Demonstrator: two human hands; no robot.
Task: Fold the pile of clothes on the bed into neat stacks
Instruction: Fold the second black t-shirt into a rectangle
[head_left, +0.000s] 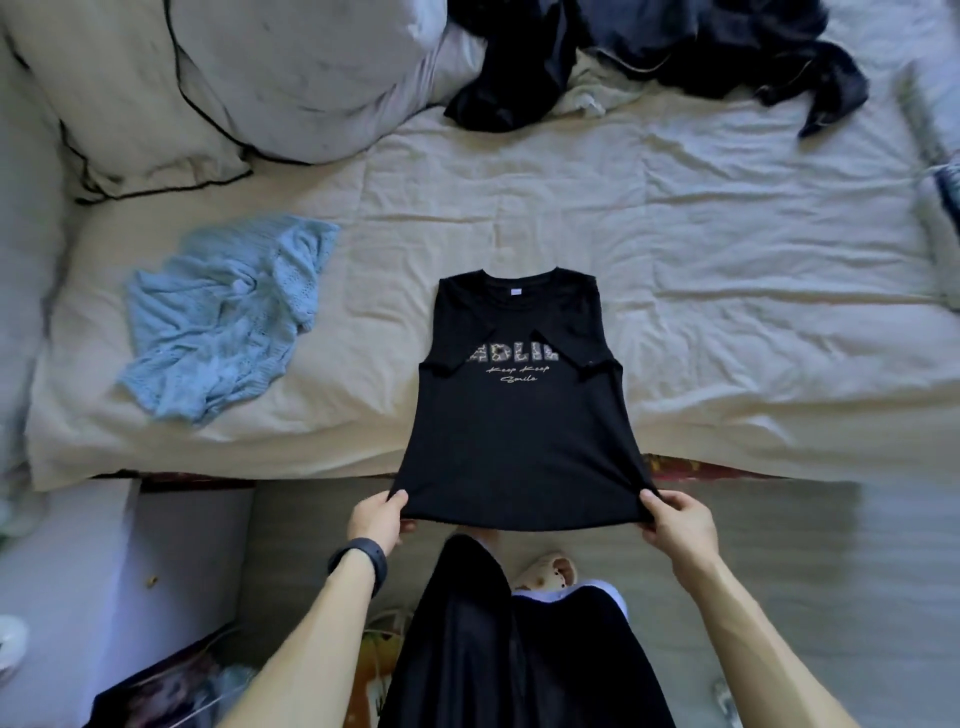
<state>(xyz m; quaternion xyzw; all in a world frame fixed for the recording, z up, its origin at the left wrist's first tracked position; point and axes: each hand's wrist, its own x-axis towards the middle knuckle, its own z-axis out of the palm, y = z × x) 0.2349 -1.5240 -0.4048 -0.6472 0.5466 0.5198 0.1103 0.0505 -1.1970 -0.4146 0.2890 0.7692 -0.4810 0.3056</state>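
A black T-shirt (519, 431) with pale lettering lies face up on the bed (701, 260), both sleeves folded in over its chest. Its collar points away from me and its hem hangs past the bed's near edge. My left hand (376, 517) pinches the hem's left corner. At the hem's right corner my right hand (675, 522) pinches it too, and the hem is stretched between them above the floor. A crumpled light blue knit garment (223, 317) lies to the left. A heap of dark clothes (649, 52) sits at the far side.
Large white pillows (208, 78) with black piping fill the bed's far left. A white box or cabinet (119, 571) stands on the floor at the left, beside the bed. My dark trousers and a pale slipper (550, 569) show below the shirt.
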